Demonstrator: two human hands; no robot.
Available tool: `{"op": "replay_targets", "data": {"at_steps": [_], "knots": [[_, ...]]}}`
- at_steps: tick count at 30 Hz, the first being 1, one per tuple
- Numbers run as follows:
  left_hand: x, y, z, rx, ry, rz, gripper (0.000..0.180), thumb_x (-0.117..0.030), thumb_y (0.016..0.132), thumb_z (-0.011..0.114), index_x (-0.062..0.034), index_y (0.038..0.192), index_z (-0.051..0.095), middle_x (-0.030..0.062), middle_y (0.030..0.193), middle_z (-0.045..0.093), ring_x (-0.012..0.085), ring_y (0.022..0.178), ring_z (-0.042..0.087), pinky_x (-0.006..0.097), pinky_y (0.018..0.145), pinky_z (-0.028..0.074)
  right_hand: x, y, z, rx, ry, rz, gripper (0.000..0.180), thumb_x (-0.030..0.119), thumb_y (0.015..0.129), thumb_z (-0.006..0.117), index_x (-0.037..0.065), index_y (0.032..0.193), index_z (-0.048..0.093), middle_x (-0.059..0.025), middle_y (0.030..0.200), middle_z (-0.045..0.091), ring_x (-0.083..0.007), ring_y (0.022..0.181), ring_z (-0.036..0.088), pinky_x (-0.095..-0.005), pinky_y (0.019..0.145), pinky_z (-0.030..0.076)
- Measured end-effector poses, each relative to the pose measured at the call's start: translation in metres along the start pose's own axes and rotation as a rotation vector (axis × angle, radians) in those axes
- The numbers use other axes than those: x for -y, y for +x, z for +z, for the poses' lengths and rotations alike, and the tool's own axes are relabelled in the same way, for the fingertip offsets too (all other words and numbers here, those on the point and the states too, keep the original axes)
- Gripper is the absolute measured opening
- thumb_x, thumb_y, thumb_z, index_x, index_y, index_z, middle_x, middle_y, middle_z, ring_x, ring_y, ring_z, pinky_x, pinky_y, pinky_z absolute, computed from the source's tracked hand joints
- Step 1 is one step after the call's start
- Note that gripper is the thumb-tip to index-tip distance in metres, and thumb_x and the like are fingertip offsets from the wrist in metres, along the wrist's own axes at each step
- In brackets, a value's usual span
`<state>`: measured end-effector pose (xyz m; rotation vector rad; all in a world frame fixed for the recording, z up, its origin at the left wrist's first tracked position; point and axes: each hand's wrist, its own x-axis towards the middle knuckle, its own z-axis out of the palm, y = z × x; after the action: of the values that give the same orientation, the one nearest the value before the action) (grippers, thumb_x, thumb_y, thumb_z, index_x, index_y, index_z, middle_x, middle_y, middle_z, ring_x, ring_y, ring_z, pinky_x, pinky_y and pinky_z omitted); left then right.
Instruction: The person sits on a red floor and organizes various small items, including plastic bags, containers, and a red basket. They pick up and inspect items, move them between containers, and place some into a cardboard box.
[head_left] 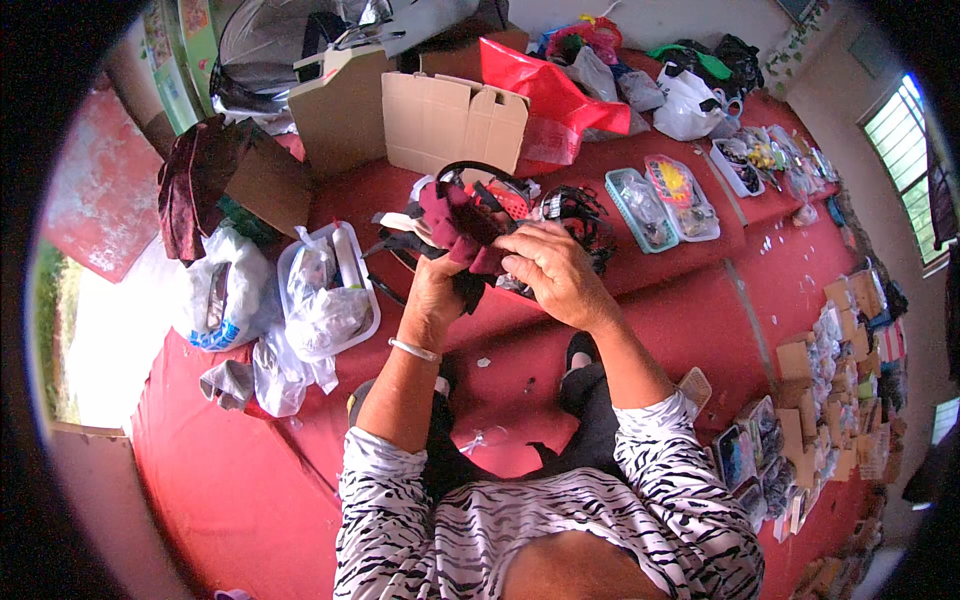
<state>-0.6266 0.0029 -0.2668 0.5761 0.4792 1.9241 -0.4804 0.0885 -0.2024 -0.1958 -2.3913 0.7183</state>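
**A:** ok so what's actually in the hands here?

**B:** a bundle of dark red fabric pieces (462,225), held up over the near edge of the red-covered surface (690,320), about mid-width. Left hand (437,285) grips it from below, fingers curled closed around the cloth. Right hand (552,268) comes over the top, fingers (520,262) bent and pinched on the same bundle. Black strips hang down out of it.

**A:** and the stuff right behind?

**B:** a black hoop-like band (478,170) and some red mesh bits just behind the bundle, touching it or nearly so, can't tell which.

**A:** containers?

**B:** plenty. Left of the hands there's a white tray (368,300) stuffed with clear plastic bags and a white tube-shaped thing. Right of the hands, two pale blue baskets (625,205) side by side, holding bagged small items, one with something red and yellow. Further toward the far right corner, a white tub (735,172) with mixed small bits, too small to make out.

**A:** boxes?

**B:** a folded cardboard box (450,120) stands at the far edge, with a red plastic bag (550,95) next to it.
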Motion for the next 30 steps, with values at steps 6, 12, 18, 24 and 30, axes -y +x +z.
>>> {"op": "replay_targets", "data": {"at_steps": [6,12,18,24,30], "knots": [[0.001,-0.001,-0.013,-0.047,-0.065,-0.049,0.047,-0.006,0.074,0.063,0.0011,0.118,0.048,0.0097,0.105,0.061,0.0244,0.093,0.062,0.037,0.082,0.051,-0.007,0.003,0.004,-0.034,0.244,0.131,0.020,0.014,0.087,0.054,-0.003,0.098,0.057,-0.0159,0.085,0.060,-0.0334,0.080,0.058,-0.0391,0.074,0.045],[0.002,0.001,-0.017,-0.010,-0.068,-0.082,0.050,-0.006,0.071,0.066,0.0000,0.117,0.048,0.0104,0.100,0.062,0.0252,0.084,0.064,0.038,0.073,0.055,-0.003,0.002,0.010,-0.221,0.047,0.037,0.023,0.013,0.084,0.059,-0.003,0.101,0.053,-0.0167,0.089,0.056,-0.0348,0.084,0.055,-0.0403,0.076,0.044],[0.003,-0.001,-0.016,-0.092,-0.040,-0.100,0.043,-0.002,0.071,0.066,-0.0018,0.111,0.051,0.0081,0.095,0.062,0.0230,0.084,0.063,0.036,0.076,0.053,-0.012,0.000,0.006,-0.261,0.114,0.062,0.016,0.010,0.082,0.061,-0.003,0.091,0.057,-0.0129,0.084,0.057,-0.0271,0.079,0.057,-0.0351,0.072,0.045],[-0.015,0.013,-0.038,0.329,0.370,-0.160,0.027,-0.007,0.069,0.072,-0.0057,0.091,0.055,0.0012,0.079,0.055,0.0128,0.066,0.053,0.026,0.062,0.045,-0.029,-0.008,-0.002,-0.374,0.577,0.355,0.012,0.010,0.086,0.058,0.000,0.093,0.059,0.0000,0.083,0.060,-0.0064,0.077,0.054,-0.0230,0.072,0.045],[0.003,-0.002,-0.018,0.247,1.175,0.150,0.035,-0.012,0.064,0.076,-0.0031,0.090,0.054,0.0068,0.084,0.053,0.0213,0.075,0.051,0.034,0.069,0.045,-0.025,-0.002,-0.030,-0.579,0.696,0.238,0.013,0.010,0.086,0.057,0.002,0.096,0.060,0.0008,0.087,0.061,-0.0070,0.078,0.054,-0.0226,0.071,0.045]]}}
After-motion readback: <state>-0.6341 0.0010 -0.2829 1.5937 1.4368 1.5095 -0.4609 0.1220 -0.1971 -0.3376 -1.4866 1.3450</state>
